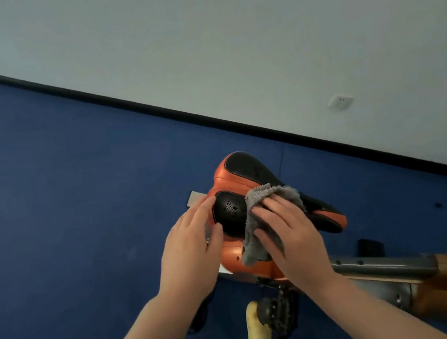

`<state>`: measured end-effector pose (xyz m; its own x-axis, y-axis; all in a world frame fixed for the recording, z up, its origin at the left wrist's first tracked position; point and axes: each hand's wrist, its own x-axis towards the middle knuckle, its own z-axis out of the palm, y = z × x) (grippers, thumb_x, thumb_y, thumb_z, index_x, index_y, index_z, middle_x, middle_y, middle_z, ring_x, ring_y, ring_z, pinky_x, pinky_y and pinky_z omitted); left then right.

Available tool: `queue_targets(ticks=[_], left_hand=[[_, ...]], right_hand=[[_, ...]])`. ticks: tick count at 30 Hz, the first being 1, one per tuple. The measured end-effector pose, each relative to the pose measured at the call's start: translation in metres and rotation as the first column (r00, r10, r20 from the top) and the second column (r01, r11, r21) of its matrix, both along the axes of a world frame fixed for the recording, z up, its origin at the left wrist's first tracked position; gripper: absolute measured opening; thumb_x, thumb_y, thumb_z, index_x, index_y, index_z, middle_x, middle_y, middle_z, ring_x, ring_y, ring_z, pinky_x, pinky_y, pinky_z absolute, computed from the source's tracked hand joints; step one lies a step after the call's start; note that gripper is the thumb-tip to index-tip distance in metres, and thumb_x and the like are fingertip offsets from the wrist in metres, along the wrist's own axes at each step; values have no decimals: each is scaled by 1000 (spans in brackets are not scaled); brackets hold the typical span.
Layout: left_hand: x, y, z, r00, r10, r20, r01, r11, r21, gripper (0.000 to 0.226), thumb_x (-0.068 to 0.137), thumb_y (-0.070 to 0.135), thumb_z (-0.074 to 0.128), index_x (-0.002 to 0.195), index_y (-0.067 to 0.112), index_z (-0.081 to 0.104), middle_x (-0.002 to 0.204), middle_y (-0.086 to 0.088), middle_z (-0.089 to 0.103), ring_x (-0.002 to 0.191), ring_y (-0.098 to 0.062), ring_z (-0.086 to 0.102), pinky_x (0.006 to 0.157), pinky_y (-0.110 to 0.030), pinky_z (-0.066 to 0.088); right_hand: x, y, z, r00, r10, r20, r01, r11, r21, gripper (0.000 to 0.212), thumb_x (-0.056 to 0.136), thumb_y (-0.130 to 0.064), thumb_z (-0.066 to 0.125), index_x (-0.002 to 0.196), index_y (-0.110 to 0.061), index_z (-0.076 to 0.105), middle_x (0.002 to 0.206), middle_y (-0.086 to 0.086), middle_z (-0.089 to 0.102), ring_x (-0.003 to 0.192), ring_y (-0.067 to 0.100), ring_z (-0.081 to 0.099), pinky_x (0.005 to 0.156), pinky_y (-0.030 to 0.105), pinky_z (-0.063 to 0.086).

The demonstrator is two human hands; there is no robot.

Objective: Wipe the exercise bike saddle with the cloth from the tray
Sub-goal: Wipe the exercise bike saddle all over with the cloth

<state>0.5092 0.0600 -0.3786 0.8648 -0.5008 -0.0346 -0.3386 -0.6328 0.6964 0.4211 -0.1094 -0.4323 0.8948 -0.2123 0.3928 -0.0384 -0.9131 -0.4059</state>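
An orange and black exercise bike saddle (242, 172) sits in the middle of the view, its narrow nose pointing to the lower right. A grey fluffy cloth (263, 196) lies draped over the saddle's middle and hangs down its near side. My right hand (287, 235) lies flat on the cloth, pressing it against the saddle. My left hand (194, 246) rests on the saddle's left rear edge with its fingers wrapped around the rim. No tray is recognisable in view.
The bike's grey and orange frame (412, 267) runs off to the lower right, with a pedal and crank (277, 312) below the saddle. My feet in yellow slippers (257, 333) stand on blue carpet (62, 227). A white wall with a socket (340, 101) rises behind.
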Motion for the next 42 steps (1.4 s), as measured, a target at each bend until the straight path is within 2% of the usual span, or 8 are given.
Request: queue_targets(ticks=[6,10,13,17,21,26,29,42], left_hand=[[1,-9,-13,998,53,-16,-54,998,-17,45,93,27,47,136,34,39,143,19,40,129,-6,40,105,-35,38],[-2,-11,-20,997,71,-16,-72,996,-46,43,94,28,45,137,35,39,143,23,38,129,1,35,104,-26,34],[-7,-16,-23,994,107,-13,-108,991,-78,42,95,28,44,136,33,38,137,28,33,125,9,28,101,-19,28],[-11,-21,-28,993,115,-22,-117,989,-93,47,94,27,47,138,34,33,138,29,28,125,11,22,96,-8,20],[-11,-17,-28,994,103,-25,-104,992,-71,49,93,26,48,139,35,31,142,27,27,127,10,21,103,-17,22],[-11,-17,-28,994,105,-25,-107,989,-105,50,93,24,50,139,35,31,140,31,25,127,12,22,98,-7,21],[-9,-16,-26,995,85,-48,-90,990,-109,50,93,24,51,138,35,32,139,29,29,127,9,24,100,-12,22],[-8,-7,-28,994,72,-83,-83,987,-137,51,94,21,48,139,37,29,141,21,38,130,2,34,102,-20,34]], right_hand=[[6,-2,-7,996,62,66,-65,997,38,33,91,-18,64,123,-10,64,134,5,59,130,19,50,107,40,42],[-9,-26,-13,991,60,117,-62,998,10,29,89,-15,67,117,-8,66,131,4,59,126,19,54,101,42,48],[5,-10,-8,992,44,122,-47,999,22,27,93,-18,62,118,-7,67,130,5,60,127,19,53,105,37,44],[12,-14,-9,979,165,116,-160,986,-53,28,93,-15,63,118,-6,66,132,4,58,128,18,52,107,36,43],[-4,-27,-12,989,93,117,-88,995,-44,27,93,-16,63,118,-6,66,131,6,60,126,19,55,101,40,48],[31,0,0,982,159,98,-153,986,-64,30,97,-21,56,124,-9,63,134,4,58,131,17,50,110,34,39],[22,-15,-1,976,213,46,-209,975,-79,32,97,-23,56,126,-10,61,136,2,55,133,15,47,110,35,40],[9,-6,-1,991,108,83,-102,992,-72,31,94,-23,62,121,-10,65,132,2,59,127,15,53,103,37,47]])
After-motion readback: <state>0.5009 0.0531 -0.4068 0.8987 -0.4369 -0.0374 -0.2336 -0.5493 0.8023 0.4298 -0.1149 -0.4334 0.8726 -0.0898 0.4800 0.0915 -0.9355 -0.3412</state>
